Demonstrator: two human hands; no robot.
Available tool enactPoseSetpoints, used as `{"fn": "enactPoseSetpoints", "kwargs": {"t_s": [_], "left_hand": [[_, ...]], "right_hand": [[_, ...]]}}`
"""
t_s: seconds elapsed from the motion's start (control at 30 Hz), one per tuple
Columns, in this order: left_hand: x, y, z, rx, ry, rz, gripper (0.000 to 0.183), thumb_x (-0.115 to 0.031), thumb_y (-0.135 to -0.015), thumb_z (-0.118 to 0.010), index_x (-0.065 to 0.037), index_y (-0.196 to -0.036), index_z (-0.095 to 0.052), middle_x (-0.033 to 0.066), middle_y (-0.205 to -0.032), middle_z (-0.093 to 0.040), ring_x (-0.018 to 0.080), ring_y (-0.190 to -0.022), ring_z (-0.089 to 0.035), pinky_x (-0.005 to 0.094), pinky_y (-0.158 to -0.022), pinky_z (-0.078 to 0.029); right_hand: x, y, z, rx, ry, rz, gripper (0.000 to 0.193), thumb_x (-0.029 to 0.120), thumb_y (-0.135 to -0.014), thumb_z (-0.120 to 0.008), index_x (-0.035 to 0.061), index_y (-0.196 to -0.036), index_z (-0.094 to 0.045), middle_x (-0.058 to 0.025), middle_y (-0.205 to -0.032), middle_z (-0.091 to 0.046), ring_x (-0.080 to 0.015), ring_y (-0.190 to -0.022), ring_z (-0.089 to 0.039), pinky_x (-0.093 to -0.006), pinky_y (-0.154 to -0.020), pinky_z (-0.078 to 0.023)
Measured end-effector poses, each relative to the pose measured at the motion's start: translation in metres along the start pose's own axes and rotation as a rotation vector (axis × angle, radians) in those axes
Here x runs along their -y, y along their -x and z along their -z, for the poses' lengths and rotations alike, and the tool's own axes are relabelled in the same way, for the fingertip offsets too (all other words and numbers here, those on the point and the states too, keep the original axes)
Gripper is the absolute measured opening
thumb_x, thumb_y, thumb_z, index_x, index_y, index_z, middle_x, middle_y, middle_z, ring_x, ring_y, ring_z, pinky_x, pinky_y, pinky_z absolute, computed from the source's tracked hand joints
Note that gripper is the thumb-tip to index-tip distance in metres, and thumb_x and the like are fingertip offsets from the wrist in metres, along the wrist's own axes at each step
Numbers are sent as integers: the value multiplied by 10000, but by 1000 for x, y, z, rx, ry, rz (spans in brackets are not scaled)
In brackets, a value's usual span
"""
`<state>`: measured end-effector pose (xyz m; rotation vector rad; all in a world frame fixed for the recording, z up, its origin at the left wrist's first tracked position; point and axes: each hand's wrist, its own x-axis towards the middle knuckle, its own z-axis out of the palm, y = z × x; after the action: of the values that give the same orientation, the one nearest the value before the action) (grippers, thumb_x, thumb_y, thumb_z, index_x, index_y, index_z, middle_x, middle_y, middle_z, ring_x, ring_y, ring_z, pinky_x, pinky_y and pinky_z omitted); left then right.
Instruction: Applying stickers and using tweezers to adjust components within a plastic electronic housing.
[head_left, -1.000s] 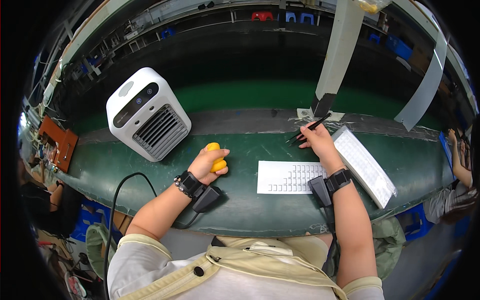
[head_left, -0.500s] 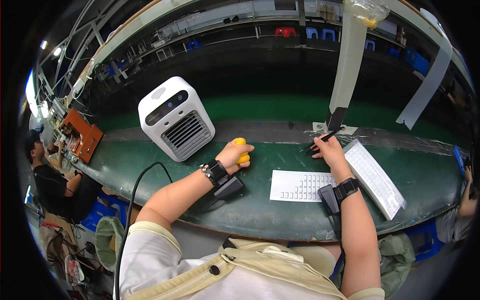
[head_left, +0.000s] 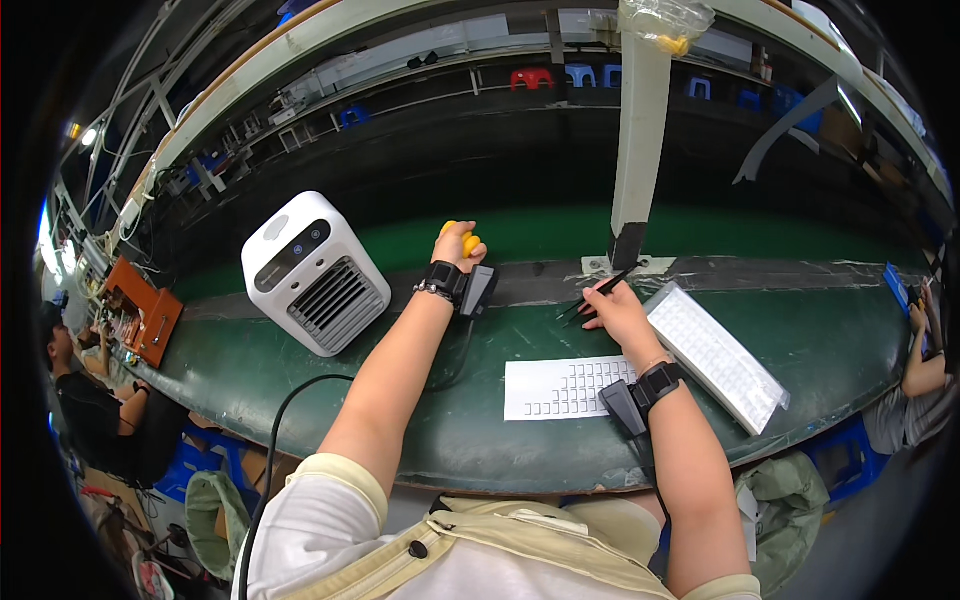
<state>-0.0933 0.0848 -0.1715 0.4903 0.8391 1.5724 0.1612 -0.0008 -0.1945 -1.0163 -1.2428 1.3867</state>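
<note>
At twelve o'clock, your left hand (head_left: 459, 250) is clasping a yellow object (head_left: 470, 244), fingers curled round it, seemingly for security. At one o'clock, your right hand (head_left: 618, 316) is pinching black tweezers (head_left: 621, 277), apparently leaving one end free; a printed sheet (head_left: 540, 386) is lying nearer you.

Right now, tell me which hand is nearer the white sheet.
Right. The right hand is just beyond the right part of the sheet; the left hand is farther off, beyond it and to its left.
</note>
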Motion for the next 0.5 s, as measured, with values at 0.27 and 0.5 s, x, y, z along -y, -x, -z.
{"fn": "enactPoseSetpoints", "kwargs": {"t_s": [0.27,0.5], "left_hand": [[23,-22,1,35,127,98,164,-60,-716,-539,-90,-748,-381,42,-667,-351,149,-462,-337,238,-380,-293],[10,-13,-1,264,402,224,324,-381,-750,-446,-90,-879,-508,36,-780,-515,179,-726,-500,348,-722,-391]], "right_hand": [[3,1,-2,-1,43,-36,187,172,-807,-518,17,-870,-436,-67,-749,-521,-115,-686,-532,-228,-548,-484],[1,-1,-1,-17,36,-43,168,137,-797,-530,17,-855,-429,-60,-740,-532,-125,-687,-552,-221,-512,-473]]}}
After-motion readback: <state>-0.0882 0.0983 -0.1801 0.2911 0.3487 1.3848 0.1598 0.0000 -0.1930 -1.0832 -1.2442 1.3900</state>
